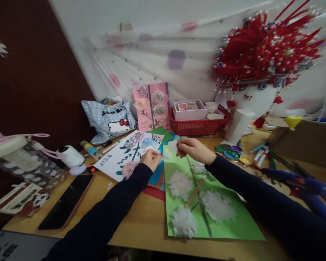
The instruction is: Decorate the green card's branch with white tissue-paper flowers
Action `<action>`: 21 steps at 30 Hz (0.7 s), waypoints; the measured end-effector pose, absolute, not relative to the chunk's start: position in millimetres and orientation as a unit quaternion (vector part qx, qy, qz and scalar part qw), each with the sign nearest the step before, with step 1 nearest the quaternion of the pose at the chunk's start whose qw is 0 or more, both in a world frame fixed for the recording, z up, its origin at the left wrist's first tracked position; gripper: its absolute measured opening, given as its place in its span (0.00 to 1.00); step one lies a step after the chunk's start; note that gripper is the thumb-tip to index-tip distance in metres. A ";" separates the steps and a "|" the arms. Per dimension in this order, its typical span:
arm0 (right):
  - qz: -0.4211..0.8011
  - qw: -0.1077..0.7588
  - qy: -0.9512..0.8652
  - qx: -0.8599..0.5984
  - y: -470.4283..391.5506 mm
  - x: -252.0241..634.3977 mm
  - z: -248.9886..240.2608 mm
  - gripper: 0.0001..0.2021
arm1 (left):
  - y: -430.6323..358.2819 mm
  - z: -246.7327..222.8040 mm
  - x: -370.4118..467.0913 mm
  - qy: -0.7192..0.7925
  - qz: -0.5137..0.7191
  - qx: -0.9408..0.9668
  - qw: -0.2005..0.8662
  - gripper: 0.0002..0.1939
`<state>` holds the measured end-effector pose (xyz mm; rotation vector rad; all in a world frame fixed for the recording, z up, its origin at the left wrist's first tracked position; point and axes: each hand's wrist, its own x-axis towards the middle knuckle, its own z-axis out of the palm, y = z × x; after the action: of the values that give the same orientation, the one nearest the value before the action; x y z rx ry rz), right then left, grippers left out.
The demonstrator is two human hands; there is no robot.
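My left hand (151, 159) is closed in a pinch on a thin white piece of tissue paper (167, 155), above the edge of the green sheet (244, 228). Opposite it, my right hand (194, 149) pinches another thin, pale tissue piece (172, 145); I cannot tell whether the two pieces are joined. White tissue-paper flowers (180, 185) sit along a dark painted stem on the green sheet. A flat wooden stick (195, 191) lies across that stem between them. To the left, partly behind my left hand, is a white sheet with coloured paper flowers (108, 161).
Behind stand a pink flower picture (141, 119) and a red basket (190, 127) holding a white box. Paint pots (232, 154) and a blue glue gun (285, 179) lie to the right. A phone (67, 203) and a dotted cup (27, 163) occupy the left side.
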<state>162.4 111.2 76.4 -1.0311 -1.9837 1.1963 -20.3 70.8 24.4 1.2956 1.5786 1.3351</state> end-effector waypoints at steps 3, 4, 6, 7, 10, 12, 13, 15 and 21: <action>0.420 0.285 -0.783 -0.359 105.0 159.7 76.4 0.07 | 69.4 27.6 -19.7 0.603 0.544 0.540 0.220 0.11; 0.411 0.280 -0.794 -0.350 102.5 158.6 76.7 0.06 | 67.6 30.0 -18.2 0.583 0.557 0.555 0.205 0.12; 0.394 0.267 -0.816 -0.329 97.2 156.3 77.7 0.06 | 62.0 35.0 -13.4 0.530 0.563 0.586 0.242 0.11; 0.387 0.261 -0.825 -0.317 94.6 155.1 78.2 0.07 | 58.7 37.1 -10.5 0.505 0.556 0.599 0.278 0.12; 0.374 0.248 -0.846 -0.288 88.5 152.6 79.5 0.07 | 50.6 39.9 -2.7 0.451 0.531 0.603 0.388 0.16; 0.374 0.245 -0.849 -0.280 86.5 151.8 79.6 0.07 | 48.7 39.6 -0.5 0.438 0.537 0.582 0.426 0.17; 0.377 0.246 -0.848 -0.278 86.2 151.7 79.4 0.07 | 48.8 39.2 -0.4 0.436 0.543 0.572 0.434 0.17; 0.390 0.249 -0.842 -0.277 86.8 151.8 78.2 0.07 | 50.2 38.6 -1.5 0.437 0.553 0.555 0.441 0.17; 0.416 0.254 -0.828 -0.277 89.6 151.7 74.7 0.06 | 52.5 39.4 -3.1 0.437 0.552 0.525 0.478 0.17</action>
<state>151.7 89.6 74.7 -0.7527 -2.2499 1.1303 -3.1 52.5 39.4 1.2823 1.0667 1.3474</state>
